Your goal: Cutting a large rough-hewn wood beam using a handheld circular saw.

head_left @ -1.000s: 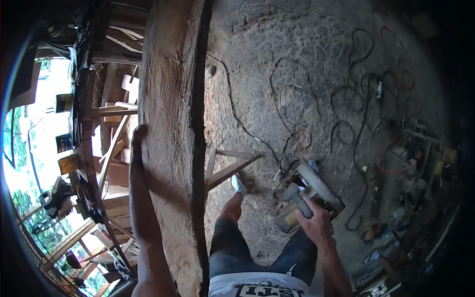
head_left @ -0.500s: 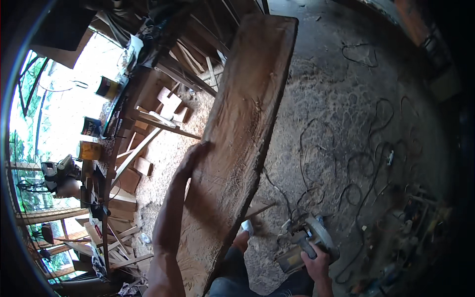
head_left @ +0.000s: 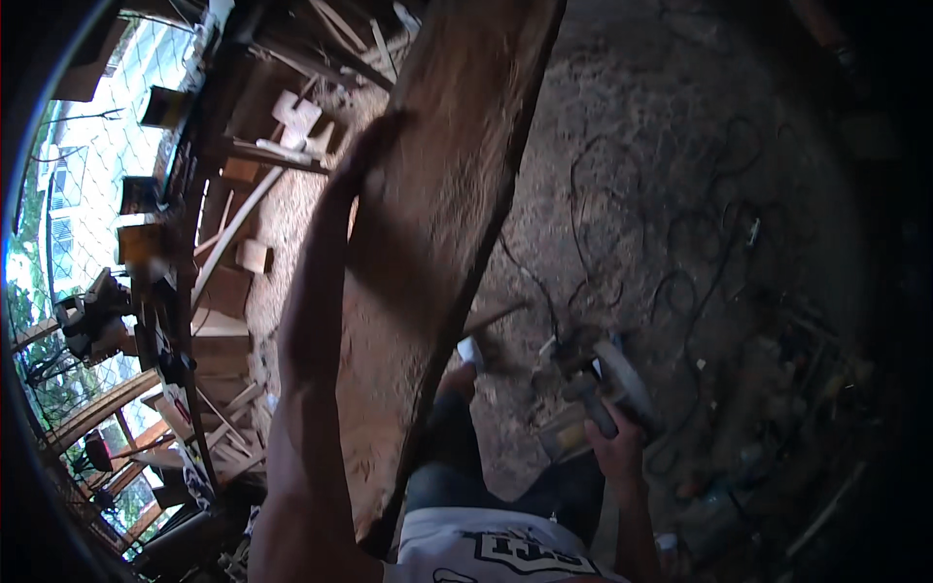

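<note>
A long, thick wooden plank (head_left: 452,185) with rough dark edges runs from near my body to the far edge of view. My left hand (head_left: 377,141) rests at its left edge, fingers stretched onto the top face; dim light and blur hide their detail. Down at my right side, my right hand (head_left: 614,437) is closed around the handle of a circular saw (head_left: 627,384). The saw hangs over the floor, clear of the plank, and its blade is not clearly visible.
Dark cords (head_left: 671,291) loop over the dusty floor on the right. A cluttered bench (head_left: 185,194) with tins (head_left: 139,194) stands along the left, wood offcuts (head_left: 255,257) beside it. My foot (head_left: 468,352) is beside the plank's right edge.
My view has tilted back toward my body, so my shirt now shows. The left hand has slid farther along the plank. My right hand keeps holding the saw low.
</note>
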Demonstrator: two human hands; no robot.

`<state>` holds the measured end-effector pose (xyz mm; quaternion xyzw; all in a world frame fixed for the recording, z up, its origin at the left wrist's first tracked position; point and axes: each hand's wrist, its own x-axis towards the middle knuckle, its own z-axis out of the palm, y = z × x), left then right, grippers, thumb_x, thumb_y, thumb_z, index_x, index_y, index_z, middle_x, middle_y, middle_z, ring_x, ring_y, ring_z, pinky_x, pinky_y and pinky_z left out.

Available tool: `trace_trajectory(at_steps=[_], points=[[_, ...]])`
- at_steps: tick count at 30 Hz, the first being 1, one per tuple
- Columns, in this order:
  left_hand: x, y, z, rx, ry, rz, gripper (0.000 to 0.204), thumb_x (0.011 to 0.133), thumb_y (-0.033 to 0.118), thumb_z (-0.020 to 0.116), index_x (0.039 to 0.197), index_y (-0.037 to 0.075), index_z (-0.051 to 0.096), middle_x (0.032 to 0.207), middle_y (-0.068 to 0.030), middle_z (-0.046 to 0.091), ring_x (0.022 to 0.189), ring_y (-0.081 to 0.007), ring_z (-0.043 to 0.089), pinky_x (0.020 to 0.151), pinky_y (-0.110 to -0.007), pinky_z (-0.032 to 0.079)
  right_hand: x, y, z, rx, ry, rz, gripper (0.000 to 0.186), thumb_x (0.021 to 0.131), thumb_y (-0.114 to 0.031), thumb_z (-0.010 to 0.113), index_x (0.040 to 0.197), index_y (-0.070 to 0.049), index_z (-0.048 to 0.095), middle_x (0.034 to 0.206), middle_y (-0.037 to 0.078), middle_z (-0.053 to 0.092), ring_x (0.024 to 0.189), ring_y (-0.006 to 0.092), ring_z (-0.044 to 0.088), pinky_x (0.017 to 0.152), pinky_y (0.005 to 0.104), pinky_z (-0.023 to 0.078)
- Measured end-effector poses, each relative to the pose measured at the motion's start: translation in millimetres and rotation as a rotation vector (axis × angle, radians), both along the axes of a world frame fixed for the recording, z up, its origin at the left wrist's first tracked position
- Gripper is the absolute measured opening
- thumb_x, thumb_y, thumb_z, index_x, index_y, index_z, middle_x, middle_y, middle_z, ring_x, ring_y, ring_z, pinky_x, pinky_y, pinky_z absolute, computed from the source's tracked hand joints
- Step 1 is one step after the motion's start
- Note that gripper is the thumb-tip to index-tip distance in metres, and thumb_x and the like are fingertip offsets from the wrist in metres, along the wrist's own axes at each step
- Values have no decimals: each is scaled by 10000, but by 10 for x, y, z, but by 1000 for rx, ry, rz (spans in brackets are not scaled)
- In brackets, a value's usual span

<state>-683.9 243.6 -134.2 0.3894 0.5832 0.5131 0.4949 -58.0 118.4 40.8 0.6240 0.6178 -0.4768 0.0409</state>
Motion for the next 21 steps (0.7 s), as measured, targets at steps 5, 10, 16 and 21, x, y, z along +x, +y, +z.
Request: trace_trajectory(at_steps=[5, 10, 16, 21], points=[[-493, 75, 16, 175, 66, -37, 590, 1126, 423, 416, 1551, 18, 478, 1596, -93, 494, 1491, -171, 423, 1262, -335, 286, -58, -94, -124, -90, -11, 3, 571, 873, -208, 742, 1392, 1, 626, 1024, 253, 743, 902, 287, 755, 826, 385, 564], [-646, 226, 384, 104, 134, 6, 588, 1118, 422, 429, 1542, 19, 489, 1585, -96, 506, 1480, -179, 437, 1254, -338, 298, 65, -235, -325, -34, 82, 40, 549, 883, -208, 733, 1373, 17, 626, 965, 260, 728, 861, 314, 742, 800, 398, 559], [-406, 617, 263, 75, 90, 22, 585, 1110, 421, 445, 1531, 21, 503, 1572, -99, 520, 1466, -188, 454, 1245, -341, 313, 117, -213, -319, -100, -12, -38, 515, 888, -223, 731, 1322, 42, 642, 953, 267, 724, 888, 355, 747, 793, 415, 558], [-583, 701, 359, 30, 79, 68, 582, 1102, 420, 458, 1523, 22, 514, 1561, -102, 531, 1455, -196, 469, 1237, -344, 325, 8, -227, -405, -28, 78, -38, 510, 896, -231, 731, 1320, 39, 644, 1017, 266, 731, 946, 382, 740, 829, 422, 561]])
